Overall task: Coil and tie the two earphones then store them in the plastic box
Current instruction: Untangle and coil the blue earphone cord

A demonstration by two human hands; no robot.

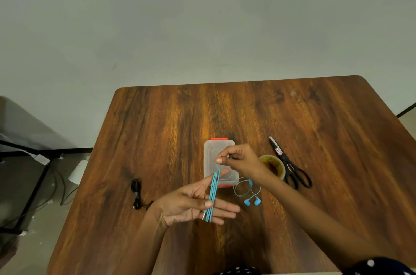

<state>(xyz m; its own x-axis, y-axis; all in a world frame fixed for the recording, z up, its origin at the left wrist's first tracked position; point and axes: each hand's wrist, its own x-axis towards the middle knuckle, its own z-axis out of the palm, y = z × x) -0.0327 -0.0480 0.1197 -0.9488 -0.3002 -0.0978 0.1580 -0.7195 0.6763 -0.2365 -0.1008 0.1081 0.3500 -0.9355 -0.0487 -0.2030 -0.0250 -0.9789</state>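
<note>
The blue earphone cable (212,194) is wound in several loops around the spread fingers of my left hand (191,203), and my thumb presses the loops near the plug. My right hand (238,160) pinches the cable's free run just above the loops, over the plastic box (212,157). The blue earbuds (252,201) lie on the table to the right, with loose cable curling behind them. A black earphone (137,193), bundled, lies on the table to the left. The clear box has orange clasps and its lid is on.
A roll of yellowish tape (273,165) and black scissors (290,165) lie right of the box on the wooden table (315,121). A black stand and cables are on the floor at the left.
</note>
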